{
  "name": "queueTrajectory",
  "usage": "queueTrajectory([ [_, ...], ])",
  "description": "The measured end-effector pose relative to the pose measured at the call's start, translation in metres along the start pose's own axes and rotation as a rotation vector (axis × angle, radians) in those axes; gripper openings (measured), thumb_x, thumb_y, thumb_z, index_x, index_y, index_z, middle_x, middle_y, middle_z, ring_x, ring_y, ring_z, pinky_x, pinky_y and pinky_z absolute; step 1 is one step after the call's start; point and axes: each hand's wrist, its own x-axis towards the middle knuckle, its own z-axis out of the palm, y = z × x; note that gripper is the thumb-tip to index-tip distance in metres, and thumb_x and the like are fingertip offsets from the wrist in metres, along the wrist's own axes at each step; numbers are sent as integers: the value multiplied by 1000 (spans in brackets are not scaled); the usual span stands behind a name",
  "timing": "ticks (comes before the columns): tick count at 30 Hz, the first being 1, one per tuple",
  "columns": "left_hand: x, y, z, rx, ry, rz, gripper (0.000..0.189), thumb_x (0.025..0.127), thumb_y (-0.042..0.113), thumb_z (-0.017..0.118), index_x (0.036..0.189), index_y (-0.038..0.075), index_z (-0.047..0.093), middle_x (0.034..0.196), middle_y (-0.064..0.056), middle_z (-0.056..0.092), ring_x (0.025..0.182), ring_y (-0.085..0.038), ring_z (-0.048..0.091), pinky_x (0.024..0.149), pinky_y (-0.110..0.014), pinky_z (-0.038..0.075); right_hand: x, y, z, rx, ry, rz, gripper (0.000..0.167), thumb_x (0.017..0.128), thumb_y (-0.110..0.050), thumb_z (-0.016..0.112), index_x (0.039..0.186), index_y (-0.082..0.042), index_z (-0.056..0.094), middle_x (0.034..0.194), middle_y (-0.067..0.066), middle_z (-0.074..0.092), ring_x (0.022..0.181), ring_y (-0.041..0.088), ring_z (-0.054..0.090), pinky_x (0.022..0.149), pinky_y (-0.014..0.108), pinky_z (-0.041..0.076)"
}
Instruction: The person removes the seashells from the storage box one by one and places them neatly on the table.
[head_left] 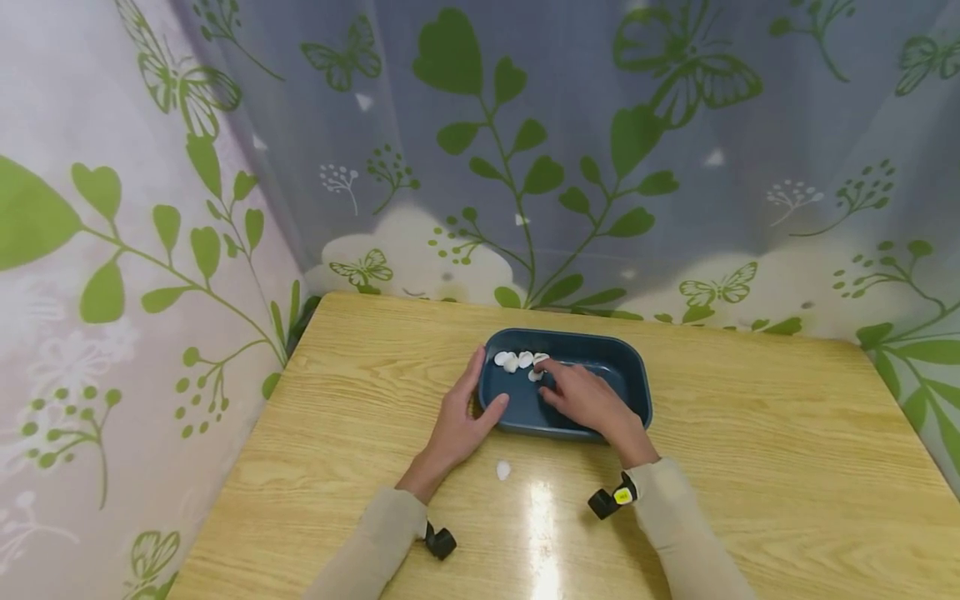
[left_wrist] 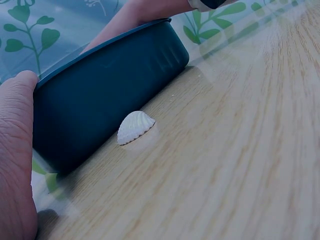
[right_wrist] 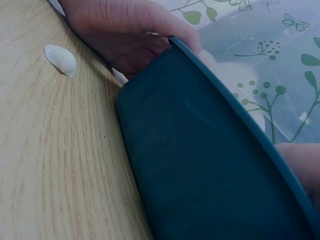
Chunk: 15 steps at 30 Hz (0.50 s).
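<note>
A dark blue rectangular basin (head_left: pixel 570 429) stands on the table. My left hand (head_left: pixel 457 417) holds its left end, the thumb over the near rim and the fingers along the outer side. Inside, several white seashells (head_left: pixel 526 360) lie in a row near the far left wall. My right hand (head_left: pixel 588 398) reaches into the basin, its index fingertip at a seashell (head_left: pixel 534 376) just below the row and its thumb held apart. In the right wrist view the basin wall hides most of this hand. One ribbed white seashell (left_wrist: pixel 135 127) lies on the table before the basin.
The light wooden table (head_left: pixel 360 367) carries the basin, its far edge running along a curtain (head_left: pixel 555 167) printed with leaves and butterflies. Another patterned sheet (head_left: pixel 127 350) hangs at the left. Each wrist wears a small black camera, such as the right one (head_left: pixel 602 503).
</note>
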Motion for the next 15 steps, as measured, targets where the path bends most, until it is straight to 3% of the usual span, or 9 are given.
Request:
queueTrajectory([
  [15, 0, -1, 0, -6, 3, 12, 81, 105, 40, 63, 169, 20, 18, 174, -2, 21, 159, -11, 17, 129, -38, 21, 2, 2, 1, 28, 43, -18, 13, 102, -8, 68, 114, -11, 72, 73, -4, 59, 59, 12, 48, 56, 28, 41],
])
